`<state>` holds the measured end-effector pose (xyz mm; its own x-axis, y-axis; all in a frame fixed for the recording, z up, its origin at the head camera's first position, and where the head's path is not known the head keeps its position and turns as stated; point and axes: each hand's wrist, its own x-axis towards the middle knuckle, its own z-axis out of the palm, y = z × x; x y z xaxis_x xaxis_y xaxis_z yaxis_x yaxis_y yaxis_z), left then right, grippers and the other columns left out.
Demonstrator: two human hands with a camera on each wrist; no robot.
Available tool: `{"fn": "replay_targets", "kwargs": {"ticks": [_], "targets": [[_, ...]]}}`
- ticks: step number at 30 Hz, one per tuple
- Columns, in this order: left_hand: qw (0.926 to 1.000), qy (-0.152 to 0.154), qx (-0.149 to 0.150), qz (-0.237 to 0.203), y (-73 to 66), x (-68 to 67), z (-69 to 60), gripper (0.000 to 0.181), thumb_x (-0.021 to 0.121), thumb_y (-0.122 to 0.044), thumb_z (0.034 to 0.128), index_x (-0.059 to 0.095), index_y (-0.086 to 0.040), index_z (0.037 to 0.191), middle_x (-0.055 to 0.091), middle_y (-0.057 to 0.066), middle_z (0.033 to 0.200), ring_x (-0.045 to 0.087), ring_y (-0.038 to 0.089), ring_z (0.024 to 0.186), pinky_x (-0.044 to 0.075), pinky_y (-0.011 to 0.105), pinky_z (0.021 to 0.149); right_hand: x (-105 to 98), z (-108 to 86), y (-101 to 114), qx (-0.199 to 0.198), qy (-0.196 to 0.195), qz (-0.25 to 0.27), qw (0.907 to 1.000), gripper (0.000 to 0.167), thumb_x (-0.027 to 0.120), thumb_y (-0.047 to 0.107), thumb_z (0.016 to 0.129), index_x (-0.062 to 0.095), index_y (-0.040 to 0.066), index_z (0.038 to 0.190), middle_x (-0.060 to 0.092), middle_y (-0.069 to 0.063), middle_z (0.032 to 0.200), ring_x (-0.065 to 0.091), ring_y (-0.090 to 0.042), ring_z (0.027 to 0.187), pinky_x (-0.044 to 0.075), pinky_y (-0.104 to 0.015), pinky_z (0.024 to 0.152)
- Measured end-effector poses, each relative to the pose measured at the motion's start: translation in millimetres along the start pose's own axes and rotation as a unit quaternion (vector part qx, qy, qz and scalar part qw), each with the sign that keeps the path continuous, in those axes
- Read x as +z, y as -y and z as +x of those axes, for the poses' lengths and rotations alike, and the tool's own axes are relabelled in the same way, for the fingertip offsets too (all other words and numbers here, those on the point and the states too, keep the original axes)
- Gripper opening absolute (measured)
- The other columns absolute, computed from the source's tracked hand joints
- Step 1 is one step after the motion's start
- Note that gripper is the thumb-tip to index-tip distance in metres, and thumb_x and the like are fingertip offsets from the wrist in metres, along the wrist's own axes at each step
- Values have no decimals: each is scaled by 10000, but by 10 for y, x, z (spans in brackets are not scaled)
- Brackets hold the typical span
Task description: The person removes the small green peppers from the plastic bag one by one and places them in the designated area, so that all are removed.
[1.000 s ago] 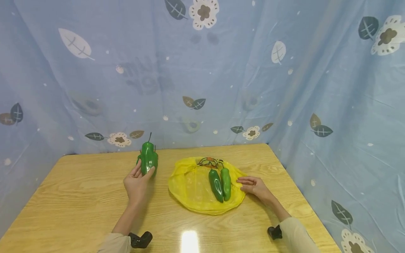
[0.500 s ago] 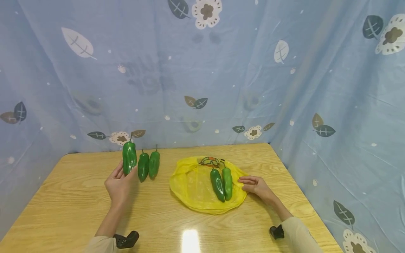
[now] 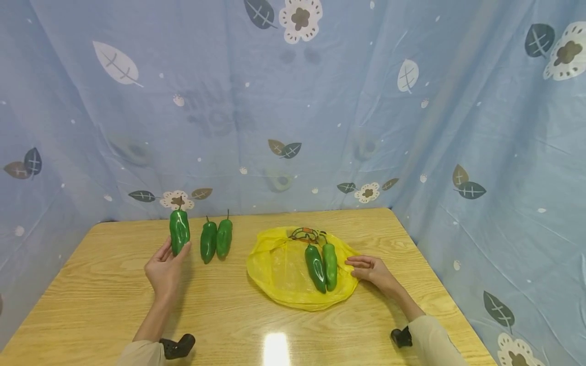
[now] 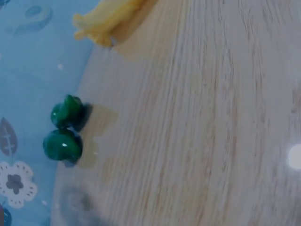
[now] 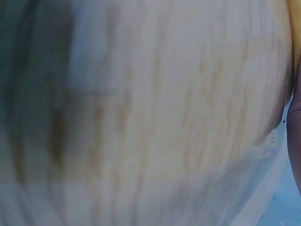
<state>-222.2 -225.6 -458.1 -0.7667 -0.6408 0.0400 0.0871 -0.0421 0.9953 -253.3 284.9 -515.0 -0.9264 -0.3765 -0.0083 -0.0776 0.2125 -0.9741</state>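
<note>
In the head view the left hand (image 3: 164,269) holds a green pepper (image 3: 179,231) between thumb and fingers, its stem pointing away. Just right of it, two dark green peppers (image 3: 208,241) (image 3: 224,238) lie side by side on the table. The right hand (image 3: 373,271) touches the right edge of a yellow bag (image 3: 286,274) with its fingers extended. On the bag lie a dark green pepper (image 3: 315,268) and a lighter green one (image 3: 329,267). The left wrist view shows the two table peppers (image 4: 62,145) end-on; the held one is out of that view.
The wooden table (image 3: 220,315) ends at a blue patterned curtain (image 3: 293,101) behind and at both sides. A printed picture (image 3: 304,234) shows at the far edge of the bag. Black devices (image 3: 177,346) are worn at both wrists.
The left hand has moved left with a pepper, away from the two others, which now stand apart from it on the table. The right hand stays at the bag's edge.
</note>
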Motion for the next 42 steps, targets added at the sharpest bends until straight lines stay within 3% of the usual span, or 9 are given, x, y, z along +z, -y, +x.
{"fn": "replay_targets", "kwargs": {"ticks": [16, 27, 29, 35, 42], "targets": [[9996, -21, -108, 268, 208, -3, 165, 650, 812, -234, 777, 546, -17, 1329, 530, 241, 1330, 586, -36, 871, 492, 38, 735, 4, -17, -1, -8, 10, 36, 10000, 483, 629, 57, 918, 459, -128, 1330, 504, -312, 1322, 590, -13, 1090, 517, -190, 896], [9950, 199, -89, 971, 356, -5, 256, 606, 780, -180, 811, 532, 11, 1331, 557, 226, 1302, 522, -97, 791, 463, 4, 704, 5, -9, -11, -57, -3, 87, 9999, 483, 631, 47, 913, 459, -139, 1324, 498, -323, 1321, 599, -25, 1082, 523, -196, 889], [9938, 222, -71, 1091, 370, 10, 256, 598, 775, -173, 815, 533, 26, 1325, 560, 224, 1299, 539, -48, 824, 454, -5, 688, 5, -6, -8, -56, -23, 77, 10000, 484, 632, 48, 911, 460, -139, 1322, 500, -322, 1320, 602, -28, 1080, 524, -197, 887], [9904, 362, -53, 1333, 398, 31, 254, 589, 756, -161, 833, 518, 36, 1335, 543, 231, 1319, 585, 291, 1096, 423, -27, 661, 7, -3, -15, -2, -64, 61, 10000, 488, 642, 49, 905, 466, -136, 1321, 510, -309, 1317, 603, -27, 1078, 524, -200, 890], [9882, 384, -6, 1485, 442, 27, 257, 581, 756, -152, 832, 522, 33, 1331, 534, 248, 1320, 557, 348, 1177, 429, -15, 696, 9, -4, -18, 18, -77, 14, 10000, 491, 645, 59, 905, 468, -132, 1321, 514, -304, 1317, 602, -22, 1076, 520, -195, 893]]}}
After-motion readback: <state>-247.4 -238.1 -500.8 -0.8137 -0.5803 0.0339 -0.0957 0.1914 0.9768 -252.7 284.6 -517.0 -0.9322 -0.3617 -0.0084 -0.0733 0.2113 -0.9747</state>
